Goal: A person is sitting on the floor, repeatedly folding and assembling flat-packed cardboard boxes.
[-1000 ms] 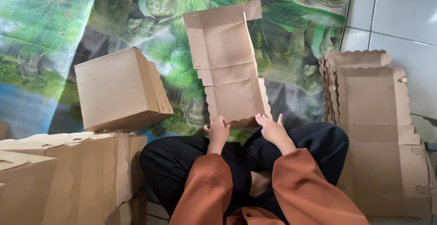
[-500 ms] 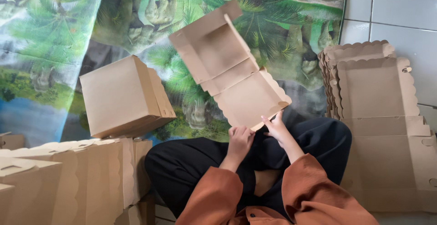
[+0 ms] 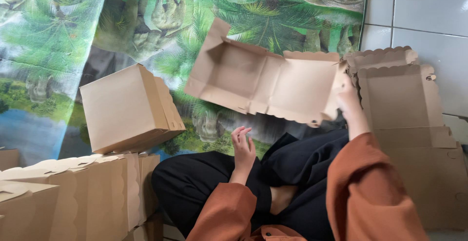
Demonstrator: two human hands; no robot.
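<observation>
A seated person's right hand (image 3: 348, 102) grasps a half-folded cardboard box (image 3: 265, 82) by its 3 o'clock edge, raised over a jungle-print mat (image 3: 146, 21); the left hand (image 3: 243, 146), released and empty, hovers at the box's 6 o'clock.

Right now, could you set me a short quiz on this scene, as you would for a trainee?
1. True or false: the left hand grips the half-folded box.
2. Which hand holds that box? A left, B right, C both.
3. Fill in: the closed box rests on a row of other ____ at the person's left.

Key
1. False: the left hand hangs open above the lap, touching nothing.
2. B: the right hand holds its right edge, beside the stack of flat boxes.
3. Boxes.
</observation>
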